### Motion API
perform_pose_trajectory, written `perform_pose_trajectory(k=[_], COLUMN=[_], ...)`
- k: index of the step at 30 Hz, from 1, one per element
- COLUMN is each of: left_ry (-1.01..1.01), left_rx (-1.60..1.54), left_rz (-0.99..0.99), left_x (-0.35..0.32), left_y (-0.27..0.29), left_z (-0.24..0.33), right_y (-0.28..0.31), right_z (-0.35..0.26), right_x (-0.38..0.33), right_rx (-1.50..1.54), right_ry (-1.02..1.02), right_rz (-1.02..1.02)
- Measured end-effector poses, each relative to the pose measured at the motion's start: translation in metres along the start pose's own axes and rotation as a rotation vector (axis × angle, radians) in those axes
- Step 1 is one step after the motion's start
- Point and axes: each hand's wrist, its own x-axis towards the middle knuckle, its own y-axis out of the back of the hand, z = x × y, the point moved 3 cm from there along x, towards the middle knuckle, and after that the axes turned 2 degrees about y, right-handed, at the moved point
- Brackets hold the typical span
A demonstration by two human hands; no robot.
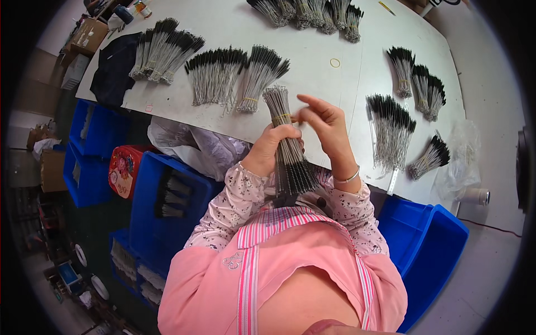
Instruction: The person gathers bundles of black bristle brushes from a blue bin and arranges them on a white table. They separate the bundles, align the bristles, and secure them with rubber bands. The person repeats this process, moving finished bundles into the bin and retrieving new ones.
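Observation:
My left hand (pixel 269 149) is closed around a thick bundle of thin wire brushes (pixel 291 167), held over the table's front edge. Their black bristle ends point down toward me and the looped wire ends point away. A yellow rubber band (pixel 281 119) circles the bundle just beyond my left thumb. To the right of the band is my right hand (pixel 328 127), its index finger stretched out and its thumb near the band. Those fingertips are slightly blurred, and I cannot tell whether they touch the band.
On the white table (pixel 312 84), brush bundles (pixel 215 75) lie at the left, more bundles (pixel 312 12) at the far edge, and a wide pile of brushes (pixel 391 131) at the right. A loose rubber band (pixel 335 63) lies mid-table. Blue bins (pixel 416 234) stand at both sides below.

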Motion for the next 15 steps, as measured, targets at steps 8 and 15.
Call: perform_pose_trajectory(k=[8,15], left_ry=[-0.205,-0.289], left_rx=[-0.428,-0.421], left_rz=[-0.129,-0.196], left_x=[-0.012,-0.018], left_y=[0.004,-0.015], left_z=[0.027,0.03], right_y=[0.02,-0.026], right_z=[-0.024,-0.032], right_x=[-0.032,-0.06], right_rx=[-0.095,-0.193], right_ry=[0.218,0.397], right_rz=[0.287,0.198])
